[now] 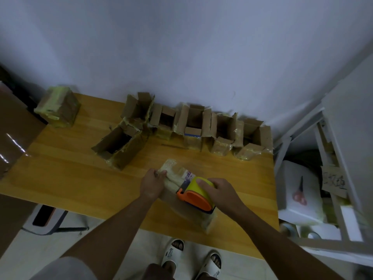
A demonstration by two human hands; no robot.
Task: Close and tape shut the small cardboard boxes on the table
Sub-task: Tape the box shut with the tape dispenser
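Cardboard, the small box (182,190) lies at the counter's (70,174) near edge, its far end gripped by the left hand (152,181). An orange tape dispenser (196,196) is held on it by the right hand (219,190). Open boxes (193,126) are lined along the wall.

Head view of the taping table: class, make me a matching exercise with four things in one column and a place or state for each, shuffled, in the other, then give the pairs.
Things
1. tape dispenser
2. sealed box
3. row of boxes
4. scissors

States
A. far left table corner
B. flaps open, along the wall
C. off the table, on the right
D. gripped by the right hand

Pairs: 1-D, 2-A, 3-B, 4-C
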